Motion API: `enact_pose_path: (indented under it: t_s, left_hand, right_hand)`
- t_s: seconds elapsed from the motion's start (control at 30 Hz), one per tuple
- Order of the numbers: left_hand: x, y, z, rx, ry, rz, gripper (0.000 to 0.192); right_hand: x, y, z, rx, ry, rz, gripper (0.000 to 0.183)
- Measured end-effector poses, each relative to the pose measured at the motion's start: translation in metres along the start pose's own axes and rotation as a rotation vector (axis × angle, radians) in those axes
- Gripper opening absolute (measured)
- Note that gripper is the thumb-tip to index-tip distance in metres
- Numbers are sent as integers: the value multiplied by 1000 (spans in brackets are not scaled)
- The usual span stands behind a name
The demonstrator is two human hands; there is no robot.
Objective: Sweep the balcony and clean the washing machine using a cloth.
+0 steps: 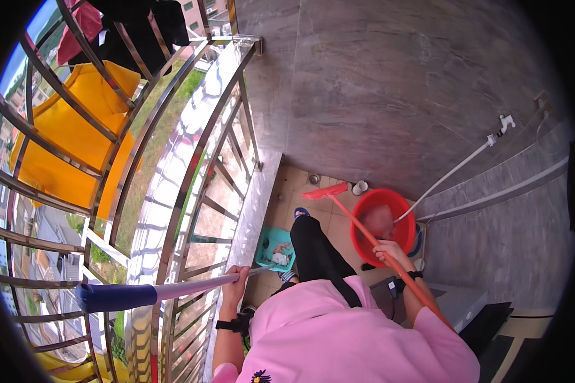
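Observation:
My left hand (237, 281) is closed around the handle of a long-handled dustpan; a blue grip (117, 298) caps its upper end. The turquoise dustpan (262, 256) is low by my feet and holds crumpled white and brownish litter. My right hand (392, 253) grips the orange shaft (356, 221) of a broom, which runs back past my forearm. At its far end the red broom head (325, 191) is over the tiled floor. The shaft passes above a red basin (409, 210), partly covering it.
A white hose (448, 179) runs from a wall tap (506, 123) into the basin. A white cup-like thing (360, 187) and a floor drain (314, 179) lie near the wall. Metal railings (220, 112) border the left, with yellow cloth (72, 143) hanging beyond. A grey appliance (450, 301) stands at right.

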State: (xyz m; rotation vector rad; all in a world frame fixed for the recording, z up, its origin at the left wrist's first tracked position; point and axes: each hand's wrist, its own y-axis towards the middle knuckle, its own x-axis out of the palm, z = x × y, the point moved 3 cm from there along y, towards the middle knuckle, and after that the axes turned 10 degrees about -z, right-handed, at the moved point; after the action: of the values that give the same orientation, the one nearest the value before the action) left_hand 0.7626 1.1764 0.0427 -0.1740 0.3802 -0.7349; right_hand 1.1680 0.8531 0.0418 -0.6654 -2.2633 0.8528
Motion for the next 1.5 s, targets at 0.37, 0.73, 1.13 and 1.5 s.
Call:
enact_pose_path:
  t_s: [0.37,0.73,1.13,1.5]
  left_hand:
    - [-13,20,-18,85,68,-59,30]
    - [-18,4,-23,49,19,1,28]
    - [-9,-17,9,38,20,40,33]
    - [1,2,-10,-126,-18,75,30]
  right_hand:
    - [-46,-8,74,6,-138,16,10]
    - [-26,-22,39,32,-199,35,7]
    - [-56,-3,41,86,85,-54,22]
    - [45,2,-92,124,-366,-329,58]
